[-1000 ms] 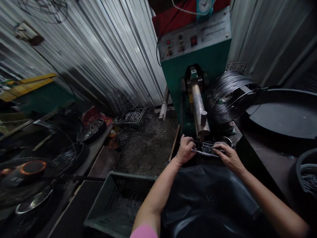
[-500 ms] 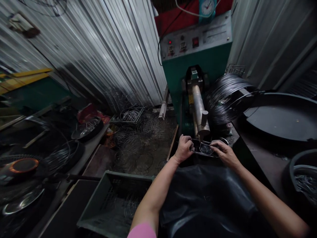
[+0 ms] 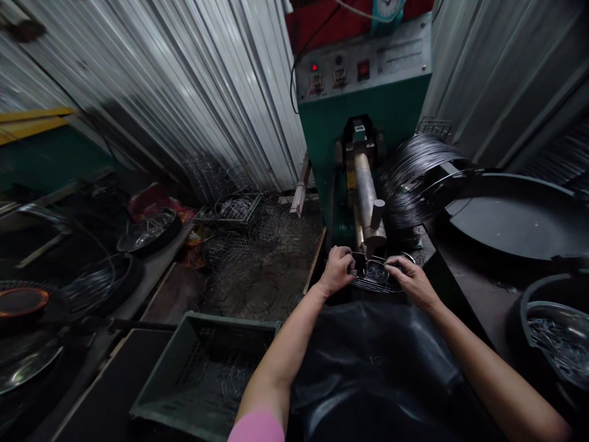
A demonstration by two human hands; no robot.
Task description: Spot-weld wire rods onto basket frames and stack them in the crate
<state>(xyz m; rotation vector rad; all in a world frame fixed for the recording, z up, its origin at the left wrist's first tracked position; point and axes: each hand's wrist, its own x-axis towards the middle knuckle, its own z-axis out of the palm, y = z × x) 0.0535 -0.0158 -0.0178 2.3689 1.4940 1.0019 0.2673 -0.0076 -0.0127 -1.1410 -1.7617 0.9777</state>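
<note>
My left hand [image 3: 338, 270] grips the left edge of a small wire grid piece [image 3: 375, 279] with curled fingers. On the piece's right side, my right hand [image 3: 411, 281] pinches its edge. The piece lies directly under the grey metal arm [image 3: 368, 202] of a green machine [image 3: 363, 116], whose tip hangs just above it. A thick coil of dark wire [image 3: 414, 178] sits to the right of the arm. A black apron covers my lap below both hands.
A grey-green crate [image 3: 202, 368] with wire pieces stands at lower left. Finished wire baskets [image 3: 248, 252] are heaped on the floor by the corrugated metal wall. A large dark round tray [image 3: 519, 215] and a bowl of small metal parts [image 3: 559, 341] lie on the right.
Both hands shifted the wire piece slightly up and closer under the arm's tip. The camera view drifted, so the surroundings moved left and down a little.
</note>
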